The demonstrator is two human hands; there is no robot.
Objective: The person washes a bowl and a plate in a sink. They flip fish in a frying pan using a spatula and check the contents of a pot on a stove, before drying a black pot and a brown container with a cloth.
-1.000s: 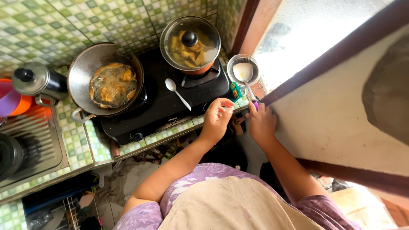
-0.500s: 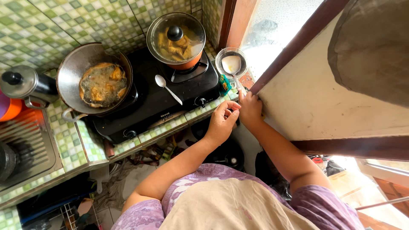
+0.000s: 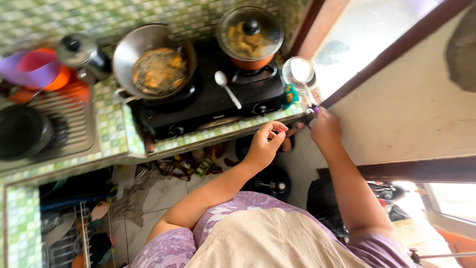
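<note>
While the right hand (image 3: 325, 130) is closed around the handle of a small metal strainer (image 3: 300, 73), the left hand (image 3: 265, 144) is held open and empty just below the edge of the tiled surface (image 3: 114, 134), its fingers loosely curled. The strainer is held at the right end of that surface, just beside the black two-burner stove (image 3: 208, 101). On the stove's left burner a metal wok (image 3: 151, 62) with browned food is seen; on the right burner an orange pot under a glass lid (image 3: 249, 33) is set. A white spoon (image 3: 225, 87) is laid on the stove between them. Further left, a steel kettle (image 3: 79, 52) and orange and purple bowls (image 3: 34, 69) are blurred.
</note>
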